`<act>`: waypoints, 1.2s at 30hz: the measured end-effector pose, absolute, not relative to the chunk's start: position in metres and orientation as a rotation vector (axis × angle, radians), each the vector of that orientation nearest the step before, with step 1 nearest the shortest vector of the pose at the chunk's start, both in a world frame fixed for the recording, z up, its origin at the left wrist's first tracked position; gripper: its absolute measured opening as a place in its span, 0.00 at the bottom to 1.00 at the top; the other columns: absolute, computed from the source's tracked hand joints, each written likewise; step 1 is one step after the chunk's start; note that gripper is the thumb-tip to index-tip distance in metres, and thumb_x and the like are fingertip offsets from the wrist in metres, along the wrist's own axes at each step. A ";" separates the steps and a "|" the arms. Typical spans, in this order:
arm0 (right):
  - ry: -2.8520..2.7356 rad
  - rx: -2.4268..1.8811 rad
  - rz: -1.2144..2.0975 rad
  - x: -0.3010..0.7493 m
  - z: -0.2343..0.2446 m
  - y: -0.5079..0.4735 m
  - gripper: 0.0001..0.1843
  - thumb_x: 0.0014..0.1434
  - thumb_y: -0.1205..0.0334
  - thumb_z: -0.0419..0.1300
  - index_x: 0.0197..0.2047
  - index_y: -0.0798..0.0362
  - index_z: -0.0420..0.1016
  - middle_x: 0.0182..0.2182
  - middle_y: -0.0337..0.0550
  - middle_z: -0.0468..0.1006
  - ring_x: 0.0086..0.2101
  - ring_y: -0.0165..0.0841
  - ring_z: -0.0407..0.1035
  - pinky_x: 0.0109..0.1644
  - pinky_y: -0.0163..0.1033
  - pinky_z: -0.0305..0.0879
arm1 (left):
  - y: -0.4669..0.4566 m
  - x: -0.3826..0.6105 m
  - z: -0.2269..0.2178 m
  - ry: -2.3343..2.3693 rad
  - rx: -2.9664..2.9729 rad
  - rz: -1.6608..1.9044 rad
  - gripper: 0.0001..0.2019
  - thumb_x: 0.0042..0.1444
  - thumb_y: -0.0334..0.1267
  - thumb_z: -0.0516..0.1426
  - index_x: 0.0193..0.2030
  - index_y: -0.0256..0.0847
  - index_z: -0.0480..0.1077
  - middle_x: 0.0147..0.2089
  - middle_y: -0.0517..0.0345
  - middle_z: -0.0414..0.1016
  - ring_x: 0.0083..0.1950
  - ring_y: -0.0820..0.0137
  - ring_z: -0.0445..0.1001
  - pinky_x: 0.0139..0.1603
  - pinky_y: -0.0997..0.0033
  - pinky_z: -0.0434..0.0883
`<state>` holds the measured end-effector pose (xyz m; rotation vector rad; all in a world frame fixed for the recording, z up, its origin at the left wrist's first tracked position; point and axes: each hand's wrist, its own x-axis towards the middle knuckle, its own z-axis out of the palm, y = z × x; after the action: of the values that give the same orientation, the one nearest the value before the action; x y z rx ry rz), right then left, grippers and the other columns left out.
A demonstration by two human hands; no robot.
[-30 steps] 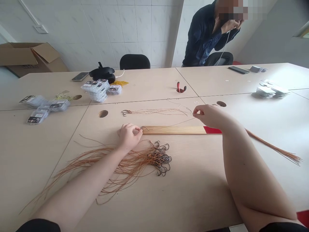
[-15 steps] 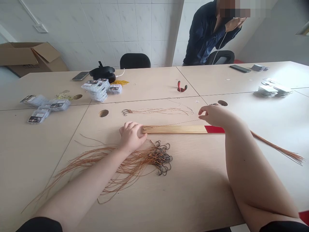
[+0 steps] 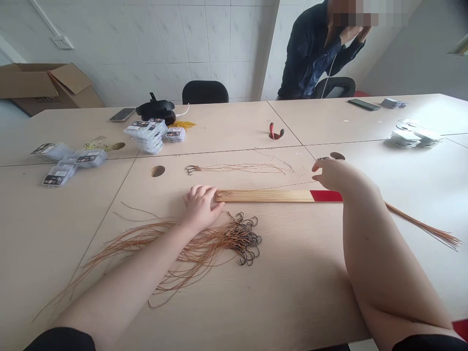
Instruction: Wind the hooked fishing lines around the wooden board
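Note:
My left hand (image 3: 200,205) is closed around the left end of a long, flat wooden board (image 3: 263,196) with a red patch (image 3: 326,196) toward its right. A hook lies at the board's left end, partly hidden by my fingers. From there a thin brown line (image 3: 285,185) slants up to my right hand (image 3: 334,173), whose fingertips pinch it above the red patch. Below the board, by my left wrist, lies a heap of fish hooks (image 3: 245,239) tied to brown lines (image 3: 120,239). Several hooked lines (image 3: 237,168) lie stretched out beyond the board.
A bundle of brown line ends (image 3: 426,225) sticks out right of my forearm. Red-handled pliers (image 3: 276,131) stand in a table hole. Stacks of small packs (image 3: 146,134) and a black case (image 3: 155,112) sit at back left. Across the table is a person (image 3: 310,53) in dark clothes.
My right hand has moved a little to the right, drawing the line farther along the board. My left hand stays on the board's end, shifted very slightly.

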<state>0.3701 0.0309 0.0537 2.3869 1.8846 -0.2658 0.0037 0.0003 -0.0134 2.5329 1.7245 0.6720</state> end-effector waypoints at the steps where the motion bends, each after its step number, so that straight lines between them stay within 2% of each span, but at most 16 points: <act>1: 1.790 2.402 -0.312 0.367 0.059 0.028 0.17 0.52 0.57 0.53 0.46 0.49 0.67 0.48 0.57 0.64 0.26 0.38 0.65 0.22 0.45 0.60 | 0.000 0.004 -0.013 1.724 2.539 0.654 0.20 0.51 0.47 0.54 0.49 0.43 0.68 0.50 0.47 0.69 0.54 0.53 0.58 0.47 0.53 0.58; 4: 1.706 2.398 -0.341 0.359 0.069 0.023 0.20 0.52 0.59 0.53 0.50 0.48 0.65 0.51 0.56 0.62 0.29 0.40 0.66 0.23 0.44 0.61 | 0.000 0.004 -0.014 1.726 2.545 0.610 0.19 0.52 0.47 0.53 0.49 0.45 0.68 0.51 0.48 0.68 0.54 0.53 0.57 0.47 0.52 0.58; 7: 1.746 2.378 -0.268 0.355 0.068 0.022 0.23 0.52 0.55 0.54 0.52 0.47 0.63 0.52 0.56 0.62 0.35 0.45 0.66 0.26 0.45 0.61 | 0.001 0.004 -0.014 1.728 2.523 0.616 0.17 0.52 0.46 0.54 0.48 0.46 0.68 0.50 0.48 0.68 0.54 0.53 0.58 0.47 0.53 0.58; 11: 1.931 2.300 -0.219 0.344 0.061 0.023 0.26 0.53 0.50 0.53 0.54 0.46 0.61 0.45 0.50 0.69 0.47 0.48 0.60 0.34 0.45 0.62 | 0.002 0.004 -0.013 1.712 2.504 0.633 0.16 0.52 0.45 0.55 0.47 0.46 0.69 0.49 0.49 0.68 0.53 0.54 0.58 0.48 0.54 0.58; 14: 2.045 2.231 -0.270 0.335 0.058 0.020 0.25 0.53 0.49 0.53 0.54 0.44 0.61 0.44 0.45 0.71 0.46 0.45 0.62 0.33 0.42 0.61 | 0.002 0.004 -0.013 1.719 2.522 0.602 0.15 0.53 0.46 0.54 0.47 0.47 0.69 0.50 0.49 0.68 0.53 0.55 0.58 0.47 0.54 0.59; 19: 2.174 2.140 -0.334 0.330 0.055 0.018 0.26 0.53 0.48 0.52 0.54 0.46 0.61 0.44 0.46 0.71 0.40 0.42 0.65 0.31 0.40 0.60 | 0.001 0.006 -0.012 1.712 2.527 0.607 0.14 0.53 0.45 0.54 0.46 0.46 0.69 0.49 0.49 0.68 0.53 0.55 0.58 0.46 0.54 0.59; 23: 2.232 2.042 -0.407 0.322 0.050 0.020 0.26 0.53 0.47 0.52 0.54 0.47 0.62 0.46 0.47 0.70 0.42 0.42 0.65 0.35 0.41 0.62 | 0.000 0.006 -0.010 1.687 2.514 0.641 0.13 0.51 0.42 0.56 0.44 0.45 0.69 0.49 0.49 0.68 0.53 0.55 0.59 0.48 0.54 0.59; 26: 2.345 1.954 -0.496 0.307 0.047 0.018 0.29 0.53 0.42 0.51 0.54 0.48 0.62 0.48 0.48 0.68 0.45 0.43 0.63 0.40 0.44 0.62 | 0.000 0.005 -0.007 1.591 2.495 0.747 0.14 0.50 0.40 0.57 0.45 0.44 0.67 0.48 0.49 0.68 0.53 0.56 0.60 0.50 0.54 0.60; 29: 2.462 1.824 -0.618 0.291 0.046 0.013 0.35 0.48 0.37 0.54 0.55 0.46 0.60 0.50 0.47 0.66 0.48 0.43 0.61 0.42 0.43 0.62 | -0.001 0.004 -0.004 1.427 2.414 0.901 0.16 0.52 0.39 0.56 0.48 0.43 0.64 0.48 0.49 0.68 0.53 0.59 0.62 0.52 0.56 0.61; 31: 2.487 1.763 -0.675 0.284 0.046 0.012 0.37 0.43 0.39 0.59 0.55 0.45 0.61 0.48 0.46 0.67 0.46 0.42 0.62 0.41 0.41 0.62 | -0.001 0.004 -0.004 1.325 2.257 0.968 0.17 0.53 0.39 0.55 0.49 0.43 0.61 0.47 0.50 0.69 0.50 0.62 0.67 0.48 0.60 0.65; 34: 2.472 1.743 -0.730 0.280 0.047 0.012 0.26 0.44 0.46 0.61 0.46 0.47 0.66 0.40 0.43 0.70 0.37 0.37 0.65 0.34 0.38 0.60 | -0.002 0.006 -0.003 1.170 1.924 1.027 0.18 0.53 0.40 0.55 0.51 0.43 0.58 0.43 0.51 0.72 0.41 0.67 0.73 0.41 0.65 0.69; 36: 2.478 1.755 -0.738 0.278 0.049 0.012 0.16 0.48 0.50 0.58 0.39 0.48 0.67 0.35 0.42 0.70 0.31 0.33 0.64 0.30 0.37 0.57 | -0.001 0.007 -0.002 1.079 1.727 1.093 0.19 0.53 0.41 0.56 0.51 0.43 0.57 0.39 0.53 0.74 0.37 0.68 0.74 0.41 0.66 0.69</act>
<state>0.2784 0.0120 0.0486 1.7553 2.4778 -0.7379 0.0073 -0.0012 -0.0020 1.7271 1.0791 1.0934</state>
